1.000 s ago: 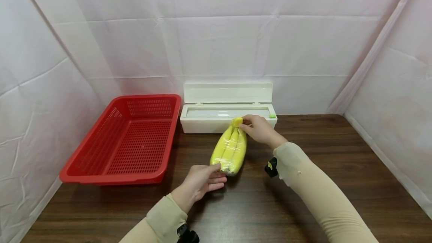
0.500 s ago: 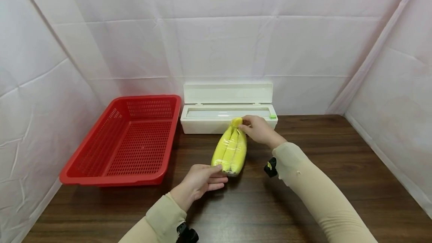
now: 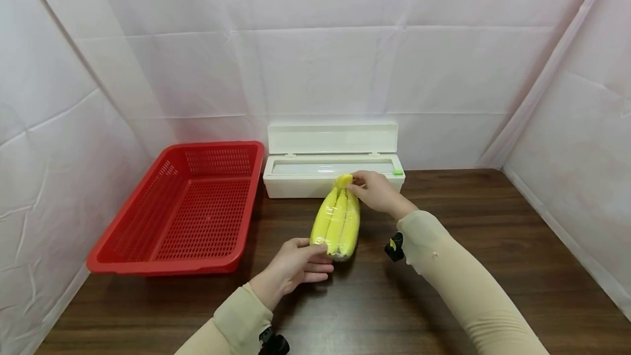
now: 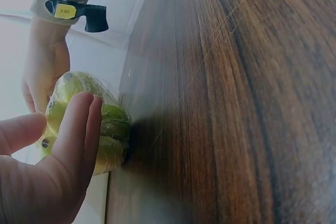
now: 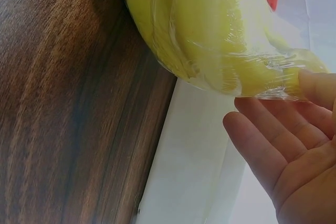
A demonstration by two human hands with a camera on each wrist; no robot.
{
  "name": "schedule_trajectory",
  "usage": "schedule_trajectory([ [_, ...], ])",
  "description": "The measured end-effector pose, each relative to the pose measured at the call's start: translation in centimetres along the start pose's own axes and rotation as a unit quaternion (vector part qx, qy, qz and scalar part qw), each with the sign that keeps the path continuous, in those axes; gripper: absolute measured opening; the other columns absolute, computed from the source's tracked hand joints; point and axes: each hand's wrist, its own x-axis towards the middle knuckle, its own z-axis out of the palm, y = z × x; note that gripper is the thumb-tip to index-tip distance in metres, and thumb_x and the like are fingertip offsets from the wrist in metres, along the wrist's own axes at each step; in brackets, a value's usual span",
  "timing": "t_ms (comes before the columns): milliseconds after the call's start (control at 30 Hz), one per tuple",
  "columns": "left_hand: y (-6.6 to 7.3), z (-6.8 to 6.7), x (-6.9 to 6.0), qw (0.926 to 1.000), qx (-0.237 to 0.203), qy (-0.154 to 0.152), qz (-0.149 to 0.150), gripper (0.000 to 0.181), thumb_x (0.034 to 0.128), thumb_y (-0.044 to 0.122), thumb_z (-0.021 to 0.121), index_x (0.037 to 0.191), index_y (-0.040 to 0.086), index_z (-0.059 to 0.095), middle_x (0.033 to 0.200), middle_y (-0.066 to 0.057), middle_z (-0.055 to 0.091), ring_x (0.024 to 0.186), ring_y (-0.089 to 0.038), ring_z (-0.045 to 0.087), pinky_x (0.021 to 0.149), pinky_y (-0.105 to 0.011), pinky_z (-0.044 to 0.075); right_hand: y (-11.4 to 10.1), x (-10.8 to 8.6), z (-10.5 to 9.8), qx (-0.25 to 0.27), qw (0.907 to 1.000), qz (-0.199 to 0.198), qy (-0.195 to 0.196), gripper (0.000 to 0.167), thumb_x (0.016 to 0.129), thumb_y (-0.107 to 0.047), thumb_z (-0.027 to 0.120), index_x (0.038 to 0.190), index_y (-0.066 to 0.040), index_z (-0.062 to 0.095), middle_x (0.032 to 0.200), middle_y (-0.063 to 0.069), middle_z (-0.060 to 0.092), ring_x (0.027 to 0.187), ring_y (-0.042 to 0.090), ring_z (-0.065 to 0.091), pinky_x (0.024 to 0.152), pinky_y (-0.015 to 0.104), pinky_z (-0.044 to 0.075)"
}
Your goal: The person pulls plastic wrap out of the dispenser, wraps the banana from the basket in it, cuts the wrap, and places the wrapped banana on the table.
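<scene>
A bunch of bananas [image 3: 336,221] wrapped in clear film is held at the middle of the table, stem end away from me. My right hand [image 3: 377,193] pinches the stem between thumb and fingers; in the right wrist view the thumb presses the film over the stem [image 5: 291,80]. At the near tips, my left hand [image 3: 296,264] holds the bunch, thumb on top and fingers at the end. The left wrist view shows the banana tips [image 4: 73,90] under crinkled film, partly hidden behind the left fingers. The bunch's underside is close to the tabletop.
Behind the bunch, a long white cling film dispenser [image 3: 300,185] stands with its lid [image 3: 332,138] raised and a green slider [image 3: 398,172] at its right end. A red plastic basket [image 3: 236,218] sits on the left. White cloth walls enclose the dark wooden table [image 3: 468,234].
The bunch's near end has swung slightly to the right, so it lies a little straighter. Both hands keep their hold. The head view has tilted up very slightly.
</scene>
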Motion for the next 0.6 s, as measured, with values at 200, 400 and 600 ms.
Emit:
schedule_trajectory([
  [200,0.19,0.24,-0.24,0.9999,0.012,-0.001,-0.006,0.053,0.0912,0.019,0.06,0.132,-0.005,0.036,0.108,-0.026,0.065,0.081,-0.022,0.069,0.075,-0.041,0.057,-0.05,-0.08,-0.06,-0.002,1.0,-0.004,0.003,0.041,0.098,-0.026,0.05,0.132,-0.003,0.051,0.125,0.018,0.059,0.112,0.033,0.059,0.084,0.04,0.053],
  [400,0.32,0.42,-0.36,0.9997,0.025,-0.004,-0.006,0.053,0.0899,0.02,0.061,0.131,-0.005,0.038,0.109,-0.026,0.065,0.085,-0.025,0.07,0.074,-0.042,0.057,-0.14,-0.1,-0.11,-0.009,1.0,0.0,0.004,0.041,0.098,-0.025,0.049,0.133,-0.004,0.05,0.126,0.018,0.059,0.113,0.033,0.059,0.087,0.042,0.052],
  [600,0.12,0.65,-0.34,0.9995,0.026,-0.017,-0.006,0.05,0.089,0.018,0.061,0.129,-0.005,0.04,0.111,-0.027,0.064,0.087,-0.028,0.069,0.073,-0.042,0.057,-0.2,-0.32,0.01,0.001,0.9999,0.011,0.004,0.043,0.098,-0.025,0.05,0.136,-0.005,0.047,0.129,0.019,0.057,0.115,0.034,0.058,0.086,0.042,0.053],
])
